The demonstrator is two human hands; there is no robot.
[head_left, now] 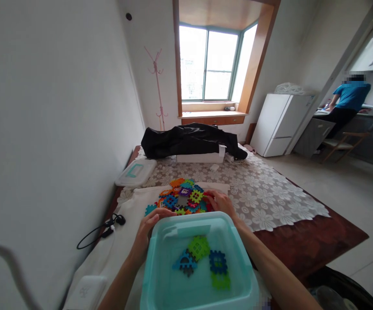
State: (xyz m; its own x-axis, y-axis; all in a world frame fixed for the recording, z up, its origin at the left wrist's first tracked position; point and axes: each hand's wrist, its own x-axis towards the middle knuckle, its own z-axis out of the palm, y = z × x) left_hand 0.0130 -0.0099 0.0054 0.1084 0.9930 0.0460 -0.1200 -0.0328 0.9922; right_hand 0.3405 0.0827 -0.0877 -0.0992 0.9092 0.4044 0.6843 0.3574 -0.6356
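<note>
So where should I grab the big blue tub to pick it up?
Probably by its two side rims, one hand on each. The teal tub is wide and open on top, with a lip all round. The left hand already rests at its far left corner; the right hand is over by the pile of blocks, so bring it to the right rim.

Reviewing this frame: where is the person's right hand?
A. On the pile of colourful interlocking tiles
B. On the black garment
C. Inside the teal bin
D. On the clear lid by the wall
A: the right hand rests on the right edge of the pile of tiles, beyond the teal bin, not inside it.
</note>
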